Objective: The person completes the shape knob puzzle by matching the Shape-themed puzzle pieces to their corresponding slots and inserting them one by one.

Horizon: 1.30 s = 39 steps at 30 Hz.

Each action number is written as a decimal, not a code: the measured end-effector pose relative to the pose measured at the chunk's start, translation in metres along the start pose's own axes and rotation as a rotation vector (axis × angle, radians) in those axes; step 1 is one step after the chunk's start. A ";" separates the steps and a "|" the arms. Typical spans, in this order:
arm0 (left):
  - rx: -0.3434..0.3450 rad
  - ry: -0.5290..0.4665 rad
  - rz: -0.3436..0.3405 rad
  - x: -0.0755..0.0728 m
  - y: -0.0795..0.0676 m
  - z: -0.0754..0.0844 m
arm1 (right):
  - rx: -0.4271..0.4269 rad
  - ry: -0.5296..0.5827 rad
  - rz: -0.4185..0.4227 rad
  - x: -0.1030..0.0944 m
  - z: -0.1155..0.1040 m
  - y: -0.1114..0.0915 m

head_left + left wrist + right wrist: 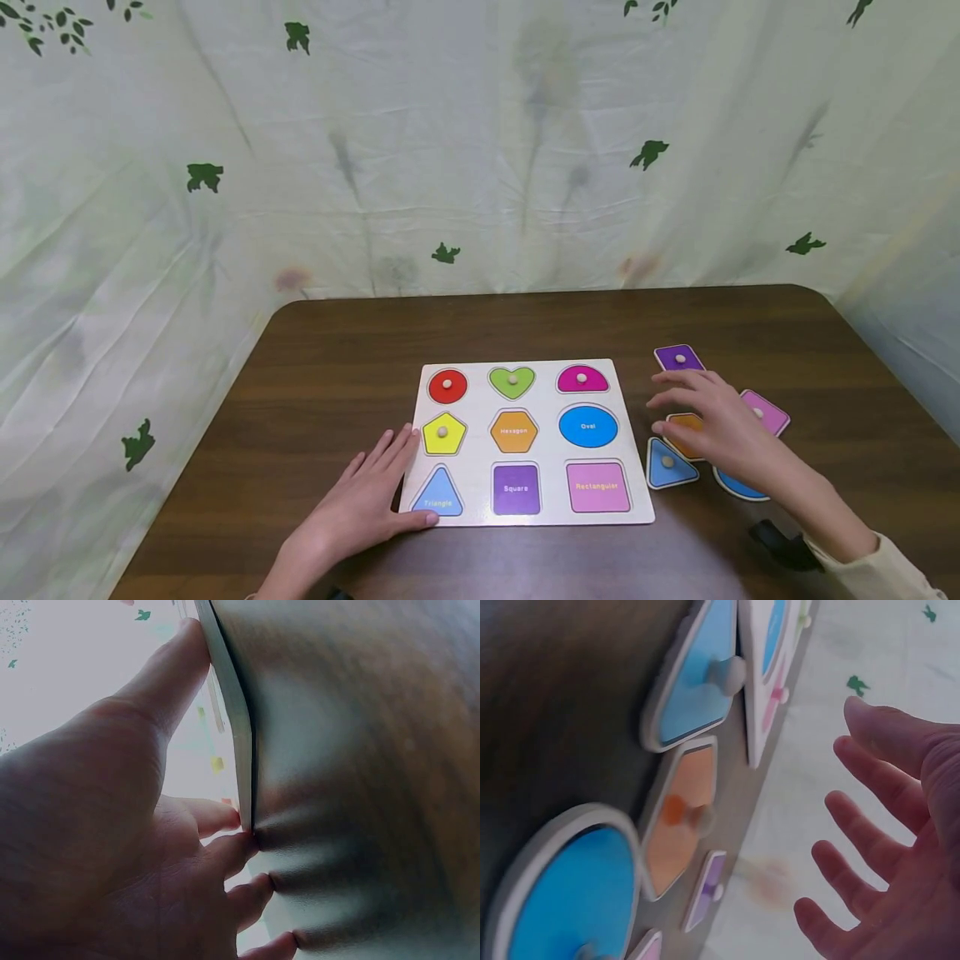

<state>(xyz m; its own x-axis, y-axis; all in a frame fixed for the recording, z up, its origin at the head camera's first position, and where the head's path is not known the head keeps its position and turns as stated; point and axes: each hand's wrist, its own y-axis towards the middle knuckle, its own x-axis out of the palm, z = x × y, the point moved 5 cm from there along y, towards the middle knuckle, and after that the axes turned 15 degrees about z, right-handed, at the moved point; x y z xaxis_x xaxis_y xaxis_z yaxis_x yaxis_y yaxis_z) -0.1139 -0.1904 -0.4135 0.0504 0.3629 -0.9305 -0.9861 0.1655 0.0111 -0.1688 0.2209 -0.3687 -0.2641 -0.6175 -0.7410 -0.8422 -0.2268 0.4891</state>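
Observation:
A white shape puzzle board [477, 467] lies on the table. Knobbed pieces fill its red circle [447, 396], green heart [512, 390], magenta half-circle [592, 382] and yellow pentagon [433, 439] places; the hexagon, oval, triangle, square and rectangle places show printed names. My left hand [360, 510] rests at the board's left edge, fingers extended, thumb at the lower corner. With nothing in its grasp, my right hand [716, 421] hovers over loose pieces, fingers loosely bent. Around it lie a blue triangle [680, 476], orange hexagon [676, 840], purple square [667, 358], pink rectangle [772, 415] and blue oval [570, 892].
The brown wooden table [337, 358] has a rounded far edge. Behind it hangs a pale curtain [480, 167] with green leaf prints. A black strap [783, 546] is by the right wrist, near a cream sleeve [881, 571].

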 end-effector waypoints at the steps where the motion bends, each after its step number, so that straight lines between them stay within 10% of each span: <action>1: -0.001 -0.001 0.000 0.000 0.000 0.000 | -0.002 -0.003 0.000 0.000 0.002 -0.002; 39: 0.005 -0.009 0.008 -0.001 -0.002 0.000 | 0.105 -0.111 -0.083 -0.002 0.054 -0.023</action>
<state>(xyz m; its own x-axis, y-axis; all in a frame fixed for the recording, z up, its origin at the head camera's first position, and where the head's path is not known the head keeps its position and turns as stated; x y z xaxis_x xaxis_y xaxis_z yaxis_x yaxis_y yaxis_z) -0.1122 -0.1906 -0.4123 0.0442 0.3726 -0.9269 -0.9857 0.1673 0.0202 -0.1740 0.2678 -0.4030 -0.2371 -0.5117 -0.8258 -0.9062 -0.1899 0.3779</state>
